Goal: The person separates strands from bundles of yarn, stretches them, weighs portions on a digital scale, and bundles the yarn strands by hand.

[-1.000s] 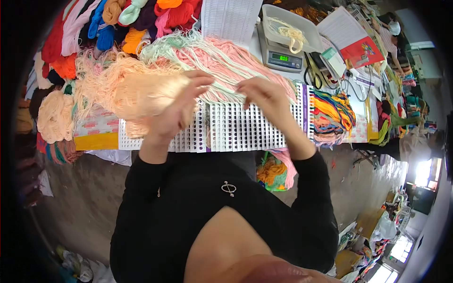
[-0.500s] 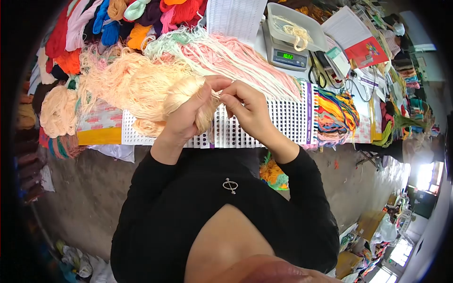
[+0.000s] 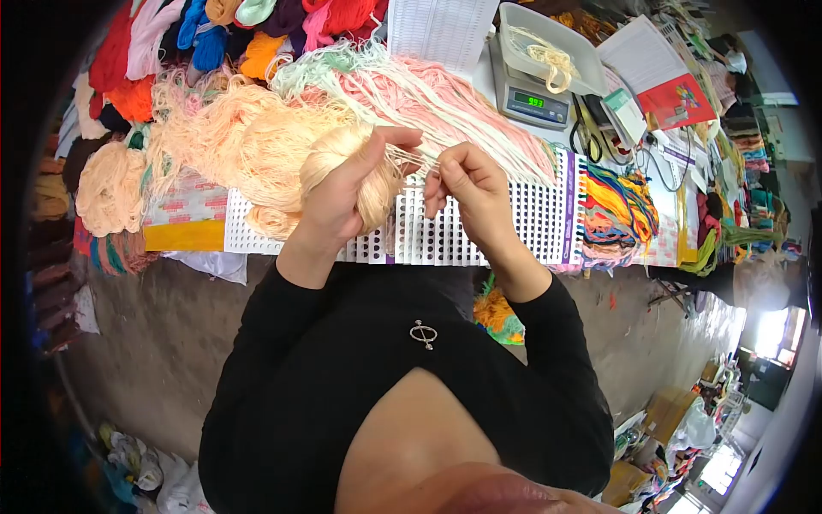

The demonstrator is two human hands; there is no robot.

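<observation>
A bundle of pale peach yarn (image 3: 374, 193) is held in my left hand (image 3: 341, 193), whose fingers wrap round it. Just to the right, my right hand (image 3: 473, 187) pinches a few thin strands (image 3: 415, 159) that stretch across from the bundle. Both hands are above white cards with rows of holes (image 3: 462, 227) at the table's front edge. Behind and left of my left hand lies a loose peach yarn heap (image 3: 274, 141). Pink and white strands (image 3: 462, 107) spread out beyond my right hand.
A digital scale (image 3: 533, 101) bears a plastic tray (image 3: 591, 73) with cream yarn. Scissors (image 3: 586, 133), a red booklet (image 3: 676, 101) and multicoloured yarn (image 3: 618, 210) lie at the right. Bright skeins (image 3: 208, 43) are piled back left. A person (image 3: 732, 58) is at the far right.
My hands first came together at the peach bundle; then my right hand moved right, drawing strands out from it. The scale's reading has changed.
</observation>
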